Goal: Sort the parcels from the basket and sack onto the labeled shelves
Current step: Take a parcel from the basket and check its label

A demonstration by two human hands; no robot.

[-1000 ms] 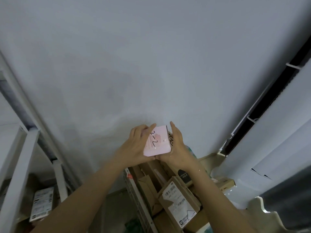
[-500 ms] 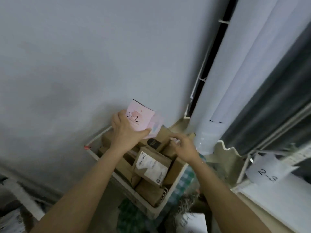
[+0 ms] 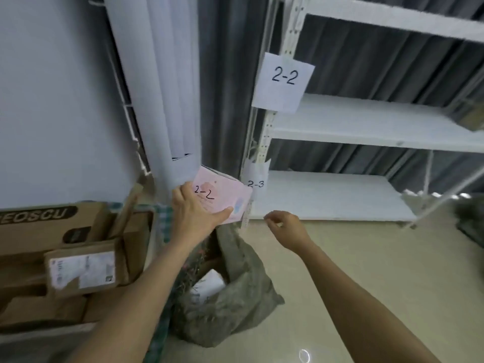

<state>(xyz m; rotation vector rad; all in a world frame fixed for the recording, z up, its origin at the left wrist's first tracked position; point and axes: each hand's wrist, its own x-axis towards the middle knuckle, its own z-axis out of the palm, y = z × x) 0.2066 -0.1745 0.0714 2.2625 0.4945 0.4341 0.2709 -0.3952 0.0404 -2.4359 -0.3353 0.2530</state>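
My left hand (image 3: 195, 212) grips a flat pink parcel (image 3: 222, 199) marked "2-2" by its lower left edge, held up in front of the white shelf rack. My right hand (image 3: 286, 227) hangs free just right of it, fingers loosely curled, holding nothing. A paper label "2-2" (image 3: 282, 82) hangs on the rack's upright beside the middle shelf (image 3: 366, 124). A label "2-3" (image 3: 255, 183) marks the lower shelf (image 3: 327, 197). The basket (image 3: 78, 328) of brown cardboard parcels is at lower left. The grey sack (image 3: 235, 297) lies open below my hands.
White vertical blinds (image 3: 167, 87) and a dark curtain (image 3: 227, 74) stand behind the parcel. A brown box (image 3: 474, 119) sits at the right end of the middle shelf. A dark bundle (image 3: 471, 221) lies at far right on the pale floor (image 3: 366, 258).
The view has swung right from the wall and basket to the shelf rack. My right hand has let go of the pink parcel; my left hand carried it toward the rack.
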